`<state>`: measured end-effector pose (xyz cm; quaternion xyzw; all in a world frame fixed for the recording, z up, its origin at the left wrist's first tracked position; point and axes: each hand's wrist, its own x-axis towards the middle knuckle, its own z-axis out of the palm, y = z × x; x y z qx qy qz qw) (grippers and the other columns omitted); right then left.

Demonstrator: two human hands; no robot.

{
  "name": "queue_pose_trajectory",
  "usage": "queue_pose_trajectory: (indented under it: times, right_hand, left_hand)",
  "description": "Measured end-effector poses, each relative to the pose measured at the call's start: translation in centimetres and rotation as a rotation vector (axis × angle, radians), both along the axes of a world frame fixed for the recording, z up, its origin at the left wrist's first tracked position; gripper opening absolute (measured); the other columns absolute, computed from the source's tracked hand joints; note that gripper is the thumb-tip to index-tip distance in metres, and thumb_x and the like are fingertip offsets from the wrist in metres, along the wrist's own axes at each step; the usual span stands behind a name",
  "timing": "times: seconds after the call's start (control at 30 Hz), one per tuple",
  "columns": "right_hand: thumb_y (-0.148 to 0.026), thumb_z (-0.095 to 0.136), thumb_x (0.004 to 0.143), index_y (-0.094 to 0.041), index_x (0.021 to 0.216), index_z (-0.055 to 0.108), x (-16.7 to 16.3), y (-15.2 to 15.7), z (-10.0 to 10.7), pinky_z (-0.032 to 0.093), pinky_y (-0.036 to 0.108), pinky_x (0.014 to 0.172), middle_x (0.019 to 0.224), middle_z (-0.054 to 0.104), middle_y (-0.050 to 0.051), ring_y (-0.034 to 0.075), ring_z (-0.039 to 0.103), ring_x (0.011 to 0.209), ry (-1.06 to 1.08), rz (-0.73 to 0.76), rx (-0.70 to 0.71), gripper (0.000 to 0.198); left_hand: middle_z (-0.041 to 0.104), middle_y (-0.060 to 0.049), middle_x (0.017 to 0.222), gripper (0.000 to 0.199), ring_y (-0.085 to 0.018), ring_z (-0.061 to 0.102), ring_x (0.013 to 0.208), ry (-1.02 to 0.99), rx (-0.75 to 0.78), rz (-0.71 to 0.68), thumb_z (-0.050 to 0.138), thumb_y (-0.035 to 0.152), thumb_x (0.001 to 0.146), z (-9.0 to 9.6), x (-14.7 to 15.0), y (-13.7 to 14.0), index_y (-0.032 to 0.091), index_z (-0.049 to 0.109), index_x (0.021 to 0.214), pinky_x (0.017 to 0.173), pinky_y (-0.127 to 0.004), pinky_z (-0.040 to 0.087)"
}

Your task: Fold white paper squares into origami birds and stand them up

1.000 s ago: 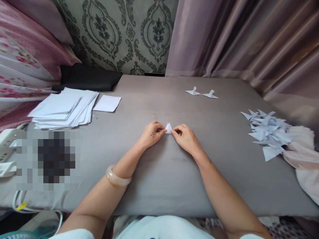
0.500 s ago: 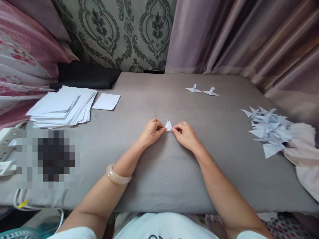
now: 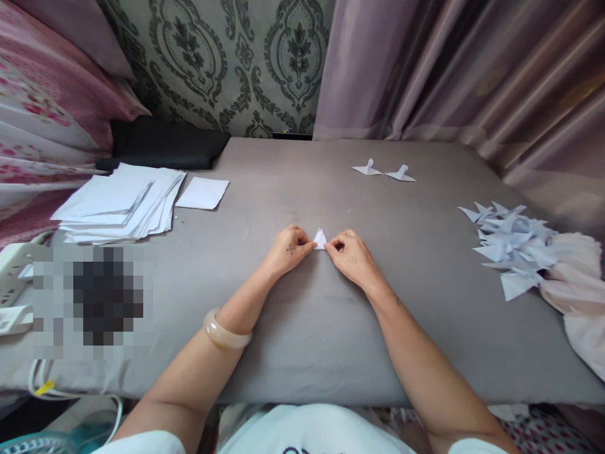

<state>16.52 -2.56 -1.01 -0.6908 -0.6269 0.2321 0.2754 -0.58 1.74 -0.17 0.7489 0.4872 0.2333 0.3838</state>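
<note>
A small folded white paper [image 3: 320, 240], triangular with narrow points at its top, is held between my hands just above or on the grey cloth. My left hand [image 3: 292, 247] pinches its left lower corner between thumb and fingers. On the opposite side, my right hand [image 3: 351, 255] pinches the right lower corner the same way. The fingertips cover both corners of the paper. A pale bangle [image 3: 227, 331] circles my left forearm.
A stack of white paper sheets [image 3: 113, 205] lies at the left, with a smaller paper square [image 3: 203, 193] beside it. Two folded paper birds [image 3: 367, 168] sit at the back. Several more form a pile [image 3: 513, 243] at the right. A white power strip [image 3: 14, 274] is at the left edge.
</note>
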Motion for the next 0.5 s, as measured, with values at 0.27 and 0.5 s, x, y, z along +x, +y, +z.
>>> queue_pose_trajectory:
  times: [0.27, 0.5]
  right_hand:
    - [-0.033, 0.059, 0.079, -0.020, 0.065, 0.061, 0.18, 0.31, -0.23, 0.045, 0.033, 0.076, 0.091, 0.059, 0.004, 0.015, 0.057, 0.072, 0.007, -0.021, -0.022, 0.018]
    - [-0.033, 0.058, 0.079, -0.020, 0.067, 0.062, 0.19, 0.28, -0.14, 0.044, 0.032, 0.077, 0.092, 0.058, 0.004, 0.014, 0.057, 0.073, 0.009, -0.015, -0.042, 0.019]
  left_hand:
    - [0.056, -0.002, 0.075, 0.017, -0.012, 0.050, 0.069, 0.004, -0.047, 0.027, 0.061, 0.023, 0.078, 0.06, 0.21, 0.17, 0.014, 0.059, 0.064, 0.065, -0.025, 0.039]
    - [0.055, -0.002, 0.075, 0.017, -0.013, 0.050, 0.069, 0.025, -0.046, 0.026, 0.061, 0.023, 0.078, 0.17, 0.29, 0.05, 0.013, 0.058, 0.064, 0.067, -0.026, 0.040]
